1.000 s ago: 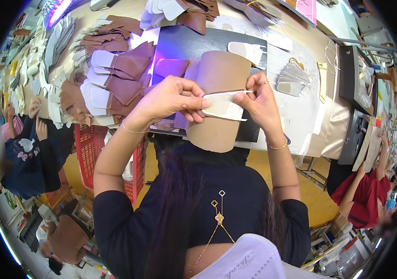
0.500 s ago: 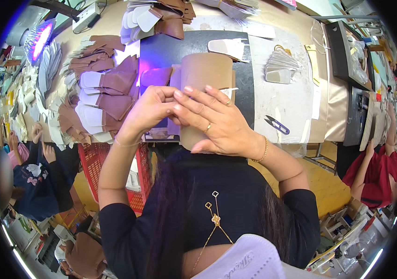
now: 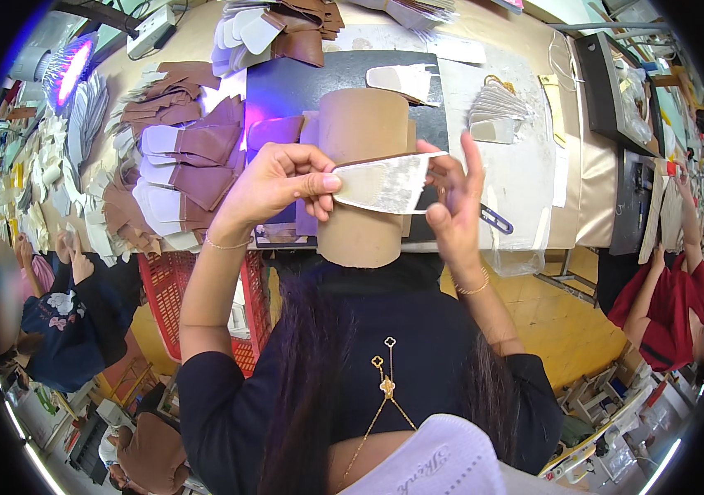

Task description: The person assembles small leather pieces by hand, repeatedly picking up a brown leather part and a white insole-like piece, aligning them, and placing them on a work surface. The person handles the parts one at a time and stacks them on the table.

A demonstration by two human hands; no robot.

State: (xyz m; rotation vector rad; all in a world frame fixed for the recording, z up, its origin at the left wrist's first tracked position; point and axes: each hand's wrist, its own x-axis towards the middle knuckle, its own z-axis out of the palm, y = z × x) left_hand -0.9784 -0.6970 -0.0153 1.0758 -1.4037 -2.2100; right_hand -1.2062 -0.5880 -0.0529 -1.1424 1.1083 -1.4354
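Note:
My left hand [image 3: 290, 183] pinches the narrow end of a small leather piece [image 3: 383, 185] between thumb and fingers. Its pale, patchy lining faces up, a thin brown edge shows along its top, and white tabs stick out at the wide end. Beside that wide end my right hand [image 3: 458, 198] has its fingers spread; some fingertips are partly hidden behind the piece, so contact is unclear. Beneath both hands lies a tan curved block [image 3: 360, 239] over a dark board [image 3: 286, 82]. A similar pale piece [image 3: 401, 82] rests on the board's far right.
Brown leather pieces with white linings [image 3: 195, 181] are heaped at the left, near a lit lamp [image 3: 73, 73]. Thread snips [image 3: 496, 219] and a fanned pale stack [image 3: 494, 115] lie at the right. A red basket [image 3: 162, 289] stands below the table. Other people work on both sides.
My right hand has lifted off the piece and swung right, its fingers opening out. The pale lining of the piece, covered before, now shows. My left hand still holds its end.

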